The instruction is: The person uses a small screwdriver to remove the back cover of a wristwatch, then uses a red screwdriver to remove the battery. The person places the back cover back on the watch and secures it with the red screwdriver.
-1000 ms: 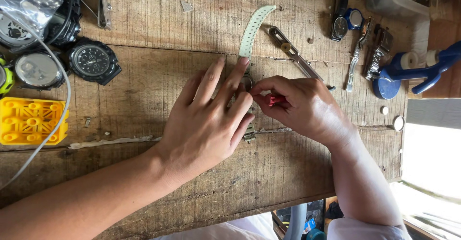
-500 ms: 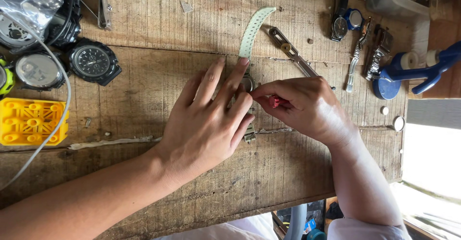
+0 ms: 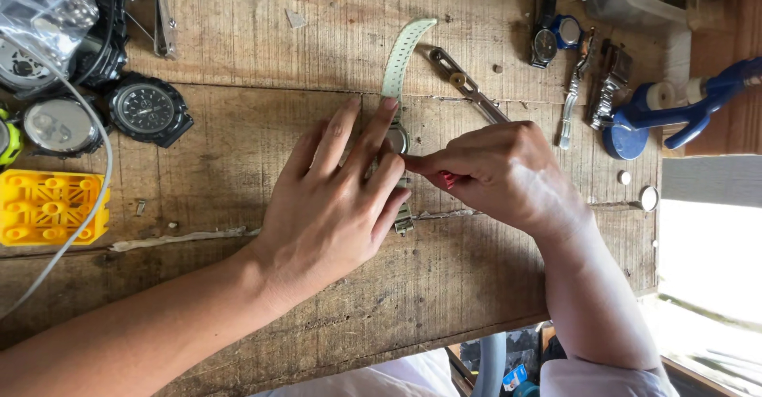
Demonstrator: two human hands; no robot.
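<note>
A small wristwatch with a pale mint-green perforated strap point(image 3: 403, 55) lies near the middle of the weathered wooden worktop point(image 3: 262, 16), its round metal case point(image 3: 397, 138) mostly covered by fingers and its long axis running away from the person, the free strap end reaching up the boards and the buckle end point(image 3: 404, 221) showing just below the palm. The left hand point(image 3: 337, 198) lies flat over the watch from the left, fingers spread and pressing down, the middle fingertip resting on the strap just above the case. The right hand point(image 3: 504, 173) comes in from the right, its fingers bunched in a tight grip pinching a small red-handled tool point(image 3: 449, 179) whose tip points left at the case; the tool's working end is hidden between the two hands, so whether it touches the case cannot be told. Both hands are at the watch, the case lying directly left of the right hand's pinch. Both forearms run down to the near edge, the right wrist bent inward. Just beyond the right hand lies a slim metal hand tool point(image 3: 468, 87); farther right stand a blue plastic press tool point(image 3: 683, 111) and a dark-strapped watch point(image 3: 545, 40). At the left edge sit a black round-cased watch point(image 3: 147, 109) and a yellow plastic holder block point(image 3: 48, 206).
</note>
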